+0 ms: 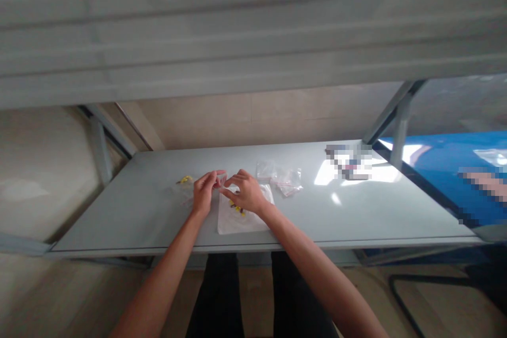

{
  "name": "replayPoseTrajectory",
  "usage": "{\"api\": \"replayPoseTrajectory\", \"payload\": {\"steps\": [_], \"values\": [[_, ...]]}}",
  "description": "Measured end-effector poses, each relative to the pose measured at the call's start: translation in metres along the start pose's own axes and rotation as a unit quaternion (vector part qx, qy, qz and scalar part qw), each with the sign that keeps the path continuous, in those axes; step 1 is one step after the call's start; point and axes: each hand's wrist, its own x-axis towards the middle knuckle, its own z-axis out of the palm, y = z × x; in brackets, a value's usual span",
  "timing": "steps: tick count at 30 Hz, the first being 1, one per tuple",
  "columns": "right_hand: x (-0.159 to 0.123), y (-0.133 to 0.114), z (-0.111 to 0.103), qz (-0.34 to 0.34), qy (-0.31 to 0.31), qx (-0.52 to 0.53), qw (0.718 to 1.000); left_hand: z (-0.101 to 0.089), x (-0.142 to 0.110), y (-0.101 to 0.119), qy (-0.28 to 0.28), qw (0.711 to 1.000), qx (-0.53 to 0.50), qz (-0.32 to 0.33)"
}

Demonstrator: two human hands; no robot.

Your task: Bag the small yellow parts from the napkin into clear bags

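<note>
My left hand [205,194] and my right hand [245,191] meet above the grey table [130,216], with their fingertips pinching a small clear plastic bag [222,181]. Under my right hand lies a white sheet or white-backed bag [233,219] with small yellow pieces [237,209] on it. To the left of my left hand, a yellow piece [185,179] lies on the table. Several clear zip bags [283,178] with red-lined edges lie just beyond my right hand.
A pixelated, unreadable patch [350,161] covers items at the table's far right. A grey shelf [237,21] runs overhead, held by metal struts [398,121]. A blue surface [447,169] lies beyond the table's right side, and a dark chair frame [407,285] stands low at right.
</note>
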Motion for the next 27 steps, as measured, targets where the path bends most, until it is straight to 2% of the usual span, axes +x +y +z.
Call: {"api": "replayPoseTrajectory", "payload": {"steps": [4,8,11,14,16,19,24,27], "values": [[0.001,0.005,0.001,0.076,0.015,0.028,0.997,-0.001,-0.002,0.004,-0.062,0.997,-0.043,-0.022],[0.004,0.012,-0.007,0.145,0.006,0.136,0.98,-0.003,-0.003,0.007,-0.069,0.996,-0.057,-0.026],[0.004,0.019,-0.01,0.161,-0.018,0.193,0.968,-0.004,-0.003,0.007,-0.077,0.995,-0.059,-0.027],[0.002,0.024,-0.01,0.152,-0.056,0.215,0.963,-0.004,-0.003,0.005,-0.094,0.994,-0.048,-0.03],[0.001,0.026,-0.008,0.148,-0.06,0.222,0.962,-0.004,-0.003,0.004,-0.106,0.994,-0.031,-0.027],[0.0,0.026,-0.006,0.164,-0.03,0.212,0.963,-0.003,-0.002,0.003,-0.109,0.994,-0.008,-0.007],[0.002,0.025,-0.01,0.192,0.042,0.216,0.956,-0.003,-0.001,0.002,-0.073,0.997,0.025,0.008],[0.002,0.026,-0.011,0.197,0.067,0.23,0.951,-0.003,-0.002,0.002,-0.084,0.995,0.05,0.0]]}}
